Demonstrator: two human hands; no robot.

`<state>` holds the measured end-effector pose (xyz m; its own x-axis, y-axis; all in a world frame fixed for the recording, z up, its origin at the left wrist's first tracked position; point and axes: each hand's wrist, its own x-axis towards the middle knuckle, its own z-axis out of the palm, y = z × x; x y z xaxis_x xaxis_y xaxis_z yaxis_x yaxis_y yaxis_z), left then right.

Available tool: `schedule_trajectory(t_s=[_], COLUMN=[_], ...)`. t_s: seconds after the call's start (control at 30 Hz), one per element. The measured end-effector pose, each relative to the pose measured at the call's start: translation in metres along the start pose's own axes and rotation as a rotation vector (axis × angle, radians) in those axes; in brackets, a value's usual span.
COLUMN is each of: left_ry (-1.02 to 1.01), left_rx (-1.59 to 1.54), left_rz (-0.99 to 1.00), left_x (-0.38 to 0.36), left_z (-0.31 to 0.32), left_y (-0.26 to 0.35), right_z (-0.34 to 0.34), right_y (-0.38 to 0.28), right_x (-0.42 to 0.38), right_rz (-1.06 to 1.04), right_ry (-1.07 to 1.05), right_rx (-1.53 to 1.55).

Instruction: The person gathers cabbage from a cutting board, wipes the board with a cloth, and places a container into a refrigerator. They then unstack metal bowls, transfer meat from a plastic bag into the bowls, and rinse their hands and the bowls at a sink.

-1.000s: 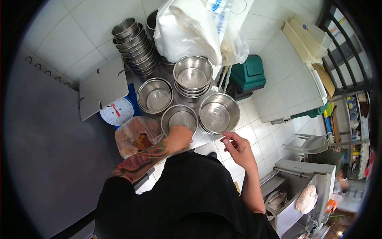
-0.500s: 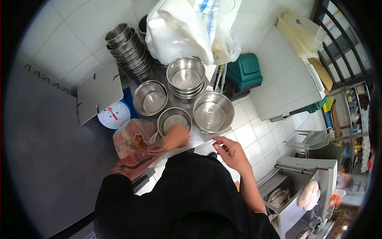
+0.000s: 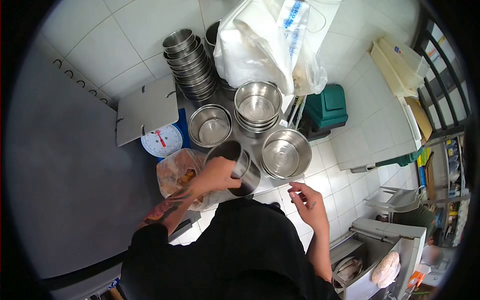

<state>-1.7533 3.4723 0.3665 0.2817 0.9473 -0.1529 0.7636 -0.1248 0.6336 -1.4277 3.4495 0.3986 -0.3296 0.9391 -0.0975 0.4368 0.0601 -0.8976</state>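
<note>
My left hand (image 3: 220, 175) is closed on the rim of a round stainless steel pot (image 3: 248, 181), which leans over on its side with its mouth towards the left. A clear plastic bag (image 3: 170, 167) with orange-brown contents lies just beneath my left forearm. Off to the right, my right hand (image 3: 311, 205) hovers empty with its fingers apart, nearest to a wide steel pot (image 3: 287, 154). Another steel pot (image 3: 210, 127) stands behind the tilted one, beside a short nested stack of pots (image 3: 257, 105).
A tall stack of steel pots (image 3: 192, 70) leans by the wall. Large white bags (image 3: 255, 45) hang over the table's back. A dial scale (image 3: 161, 141) under a flat plate (image 3: 147, 112) is at left. A green bin (image 3: 327, 107) stands right, a sink (image 3: 345, 245) lower right, with a person beyond.
My left hand has tipped the front steel pot from upright onto a slant. My right hand stays empty. The view has shifted, moving the scene right and slightly down.
</note>
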Motion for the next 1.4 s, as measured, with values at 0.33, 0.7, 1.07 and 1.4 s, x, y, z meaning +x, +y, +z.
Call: schedule_trajectory(t_s=[0.33, 0.7, 1.07, 1.4], left_ry=[0.408, 0.473, -0.031, 0.063], left_rx=[0.345, 0.368, -0.934, -1.060], left_rz=[-0.008, 0.050, -0.005, -0.061], left_x=[0.033, 0.067, 0.084, 0.050], left_z=[-0.094, -0.027, 0.119, 0.136], left_y=[-0.014, -0.064, -0.022, 0.015], right_z=[0.000, 0.012, 0.025, 0.059], right_y=[0.007, 0.067, 0.110, 0.100], right_x=[0.007, 0.057, 0.072, 0.035], right_rz=[0.011, 0.194, 0.191, 0.471], right_ry=[0.117, 0.545, 0.425, 0.377], right_rx=[0.021, 0.067, 0.300, 0.855])
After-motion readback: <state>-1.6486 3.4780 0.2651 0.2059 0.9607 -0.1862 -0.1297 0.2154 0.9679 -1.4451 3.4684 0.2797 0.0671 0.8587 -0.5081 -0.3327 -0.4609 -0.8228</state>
